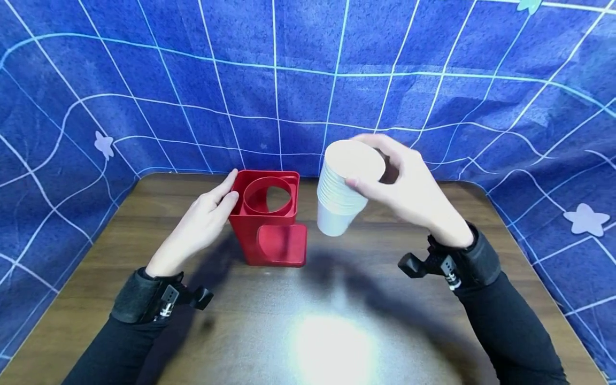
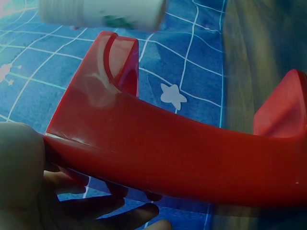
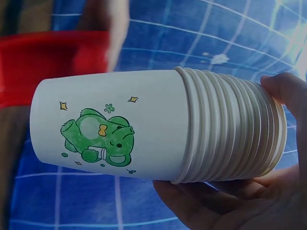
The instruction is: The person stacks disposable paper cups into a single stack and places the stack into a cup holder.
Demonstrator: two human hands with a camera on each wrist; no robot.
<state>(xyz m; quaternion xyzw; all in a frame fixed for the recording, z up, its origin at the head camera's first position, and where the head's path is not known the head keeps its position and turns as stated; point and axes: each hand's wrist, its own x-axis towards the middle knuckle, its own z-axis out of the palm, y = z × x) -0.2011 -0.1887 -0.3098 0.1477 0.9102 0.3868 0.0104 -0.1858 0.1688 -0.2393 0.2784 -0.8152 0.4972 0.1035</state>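
Note:
My left hand (image 1: 204, 219) grips the left side of a red plastic cup holder (image 1: 245, 235), thumb and index finger at its upper rim. A round ring opens in the holder's top, and a low tray-like lip projects at its front. To the right, my right hand (image 1: 409, 179) holds a stack of nested white paper cups (image 1: 337, 195) above the table, rims up and slightly tilted. Thumb and fingers wrap the rim end of the stack. In the right wrist view, the outermost cup (image 3: 158, 120) carries a printed green bear. The stack and the holder are apart.
Both stand over a brown wood-grain table (image 1: 269, 310) with a bright glare spot near the front. A blue cloth (image 1: 308, 91) with white grid lines and stars rises behind and along the sides. Black camera straps (image 1: 474, 254) circle both wrists.

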